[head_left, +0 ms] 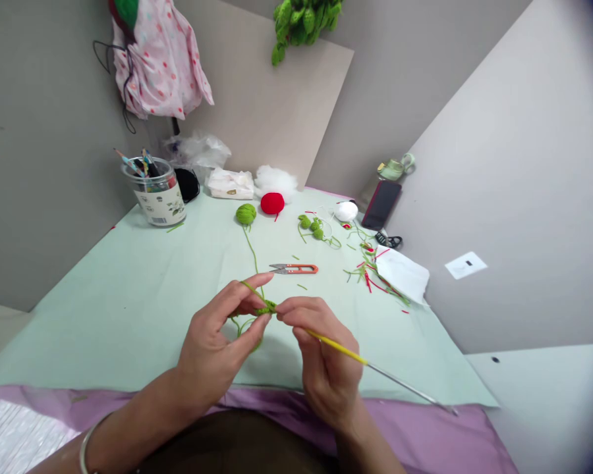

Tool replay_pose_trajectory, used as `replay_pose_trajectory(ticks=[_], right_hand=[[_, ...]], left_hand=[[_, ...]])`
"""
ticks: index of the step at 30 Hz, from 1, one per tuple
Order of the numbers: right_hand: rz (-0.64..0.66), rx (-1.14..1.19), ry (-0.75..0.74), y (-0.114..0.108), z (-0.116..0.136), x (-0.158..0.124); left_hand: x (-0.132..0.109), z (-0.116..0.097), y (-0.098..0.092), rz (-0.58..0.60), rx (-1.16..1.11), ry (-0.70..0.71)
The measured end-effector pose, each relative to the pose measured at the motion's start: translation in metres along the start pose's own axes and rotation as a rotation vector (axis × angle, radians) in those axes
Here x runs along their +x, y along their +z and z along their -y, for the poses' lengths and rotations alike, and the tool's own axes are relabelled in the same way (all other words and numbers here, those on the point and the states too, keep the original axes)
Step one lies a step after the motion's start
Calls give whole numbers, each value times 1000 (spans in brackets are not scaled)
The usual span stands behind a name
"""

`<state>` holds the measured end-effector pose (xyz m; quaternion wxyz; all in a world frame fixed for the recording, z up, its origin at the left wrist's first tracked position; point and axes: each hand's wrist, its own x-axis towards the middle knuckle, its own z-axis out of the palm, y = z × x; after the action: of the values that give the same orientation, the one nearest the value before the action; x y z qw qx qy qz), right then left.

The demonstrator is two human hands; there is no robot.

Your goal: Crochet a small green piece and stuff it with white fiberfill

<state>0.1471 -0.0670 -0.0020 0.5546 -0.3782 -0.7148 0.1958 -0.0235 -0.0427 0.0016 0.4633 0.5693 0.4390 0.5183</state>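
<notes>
My left hand [217, 339] pinches a small piece of green crochet work [267, 307] between thumb and fingers. A strand of green yarn [253, 253] passes over its raised index finger and runs back to a green yarn ball [246, 214]. In my right hand [329, 352] is a crochet hook [338, 346] with a yellow grip and a metal shaft that points down to the right. The hook's working tip is at the green piece, hidden by my fingers. Just beyond my hands lie orange thread snips [296, 268].
A red yarn ball [273, 203], white stuffing [277, 182] and a tissue pack [230, 184] sit at the back. A pen tub [159, 197] stands at left. Small green crocheted pieces [312, 226], yarn scraps [368, 280], white paper [402, 272] and a phone [381, 205] are on the right.
</notes>
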Motion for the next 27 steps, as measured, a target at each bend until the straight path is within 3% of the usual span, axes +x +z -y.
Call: replay_pose_trajectory(ticks=[3,5,7,10,13,17,20,24,27], right_hand=[[2,-115,-100,1,0,0],[-38,-145,-129,3,-3,-3],[-72,-218,-128,6,-7,-7],[-82,-383,-173,9,-14,-15],[-119,-240,-140,8,-15,-15],[-300,239,142,6,-8,-5],[-258,403,233,7,-6,5],[-225,248,179,14,-10,6],[-225,-60,2,20,-15,0]], left_hand=[[-2,3,1,-33,40,61],[-2,2,1,-38,-5,29],[0,-1,2,-16,-149,-93],[6,-6,2,140,-486,-384],[14,-9,-2,256,-685,-562],[16,-8,-6,240,-685,-534],[14,-6,-3,277,-630,-477],[11,-3,2,195,-530,-411],[11,-1,6,122,-574,-435]])
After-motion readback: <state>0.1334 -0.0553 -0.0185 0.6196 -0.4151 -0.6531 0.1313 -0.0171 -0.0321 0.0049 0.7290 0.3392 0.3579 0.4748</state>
